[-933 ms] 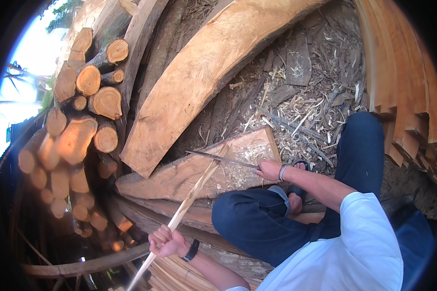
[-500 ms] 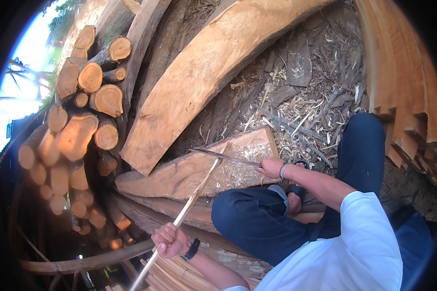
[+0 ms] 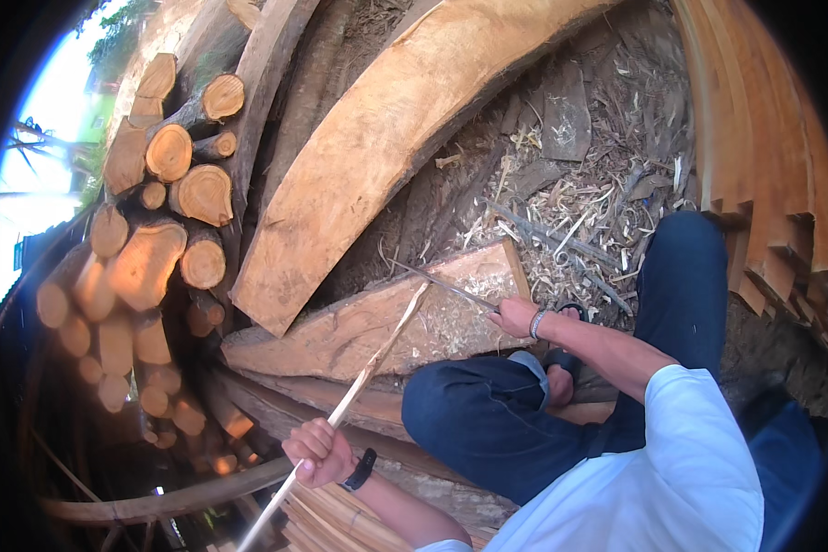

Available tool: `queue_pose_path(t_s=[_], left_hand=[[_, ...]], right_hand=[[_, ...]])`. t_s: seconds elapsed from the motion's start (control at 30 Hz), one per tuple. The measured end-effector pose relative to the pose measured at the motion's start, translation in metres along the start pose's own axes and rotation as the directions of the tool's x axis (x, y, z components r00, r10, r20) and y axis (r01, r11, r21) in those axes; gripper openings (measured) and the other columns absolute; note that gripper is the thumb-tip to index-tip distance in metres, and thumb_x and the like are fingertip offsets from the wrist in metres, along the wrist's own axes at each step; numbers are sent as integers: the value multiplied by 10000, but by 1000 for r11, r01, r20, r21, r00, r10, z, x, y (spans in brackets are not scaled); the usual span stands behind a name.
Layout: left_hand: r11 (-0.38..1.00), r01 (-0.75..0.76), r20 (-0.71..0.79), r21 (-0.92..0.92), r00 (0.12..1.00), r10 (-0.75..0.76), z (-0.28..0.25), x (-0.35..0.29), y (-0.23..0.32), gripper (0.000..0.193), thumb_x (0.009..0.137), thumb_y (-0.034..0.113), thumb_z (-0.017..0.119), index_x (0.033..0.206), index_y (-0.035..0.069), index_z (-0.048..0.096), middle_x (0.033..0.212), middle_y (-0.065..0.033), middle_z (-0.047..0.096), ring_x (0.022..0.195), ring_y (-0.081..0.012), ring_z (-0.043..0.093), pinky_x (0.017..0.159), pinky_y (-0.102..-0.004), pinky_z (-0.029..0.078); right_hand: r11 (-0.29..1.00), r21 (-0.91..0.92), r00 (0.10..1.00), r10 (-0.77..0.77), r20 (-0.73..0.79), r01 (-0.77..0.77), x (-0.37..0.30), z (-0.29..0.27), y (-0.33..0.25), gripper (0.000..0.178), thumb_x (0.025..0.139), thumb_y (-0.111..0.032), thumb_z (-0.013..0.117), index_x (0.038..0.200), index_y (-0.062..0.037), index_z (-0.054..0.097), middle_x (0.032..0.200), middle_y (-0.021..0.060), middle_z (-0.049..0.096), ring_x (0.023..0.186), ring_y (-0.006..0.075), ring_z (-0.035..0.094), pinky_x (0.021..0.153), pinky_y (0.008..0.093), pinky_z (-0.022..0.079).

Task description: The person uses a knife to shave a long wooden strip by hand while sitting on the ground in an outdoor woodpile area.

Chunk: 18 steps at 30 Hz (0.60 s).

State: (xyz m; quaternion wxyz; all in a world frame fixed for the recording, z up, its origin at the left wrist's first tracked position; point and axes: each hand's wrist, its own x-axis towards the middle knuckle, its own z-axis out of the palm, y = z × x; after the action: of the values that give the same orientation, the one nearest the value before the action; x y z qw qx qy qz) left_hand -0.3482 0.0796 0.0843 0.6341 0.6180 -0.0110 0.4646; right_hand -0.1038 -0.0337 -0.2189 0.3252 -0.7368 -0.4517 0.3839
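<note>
My left hand [image 3: 320,453] is wrapped round a long pale wooden stick [image 3: 362,379], which slants from the lower left up to a wooden slab. My right hand [image 3: 515,318] grips a knife [image 3: 453,288] with a long, narrow dark blade; the fist hides its handle. The blade crosses close to the stick's far end, above the slab [image 3: 340,339]; whether they touch I cannot tell. Small pale shavings [image 3: 455,317] lie on the slab's right part.
Stacked cut logs [image 3: 170,152] rise at the left. A big curved plank [image 3: 368,152] lies beyond the slab. Wood chips [image 3: 570,216] and bark cover the ground ahead. Brown boards [image 3: 754,138] stand at the right; split strips [image 3: 336,520] lie by my left forearm.
The knife has turned, its tip now farther up and to the right. The stick's far end has dropped slightly, and my left hand has shifted a little left. Both grips stay closed.
</note>
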Motion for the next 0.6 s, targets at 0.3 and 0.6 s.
queue_pose_path(t_s=[0.3,0.6], left_hand=[[1000,11,24,19,1000,-11,2,3,-1,339,666,129,580,461,126,310,369,19,314,319,-93,238,388,-262,169],[1000,-2,-13,11,1000,2,-4,-2,3,338,664,132,574,462,125,304,366,18,301,330,-93,220,401,-263,162]], right_hand=[[1000,-24,1000,6,15,-5,-1,1,3,504,929,-383,495,815,81,654,792,287,639,770,431,636,732,492,507],[1000,-18,1000,10,0,-10,-4,4,4,504,932,-382,488,802,76,653,804,293,640,808,430,636,734,493,513]])
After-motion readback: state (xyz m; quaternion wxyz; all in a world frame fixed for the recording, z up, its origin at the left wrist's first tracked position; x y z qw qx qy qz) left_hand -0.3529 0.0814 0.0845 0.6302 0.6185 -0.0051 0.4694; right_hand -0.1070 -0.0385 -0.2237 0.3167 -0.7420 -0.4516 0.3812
